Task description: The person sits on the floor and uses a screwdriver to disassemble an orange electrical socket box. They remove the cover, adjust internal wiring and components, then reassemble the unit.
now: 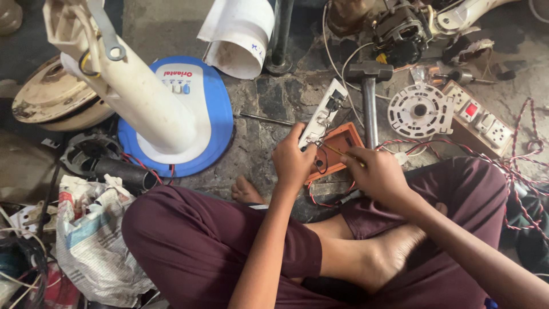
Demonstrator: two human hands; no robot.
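Stone floor (274, 109); hands on switch plate (321, 117).

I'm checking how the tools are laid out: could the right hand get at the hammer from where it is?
Probably yes. The right hand, holding a thin tool, sits right beside the hammer handle, and nothing lies between them.

Glossy white plastic switch plate (323, 114)

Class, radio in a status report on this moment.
Left hand grips white switch plate. Right hand holds yellow screwdriver at orange box. Hammer lies close beside.
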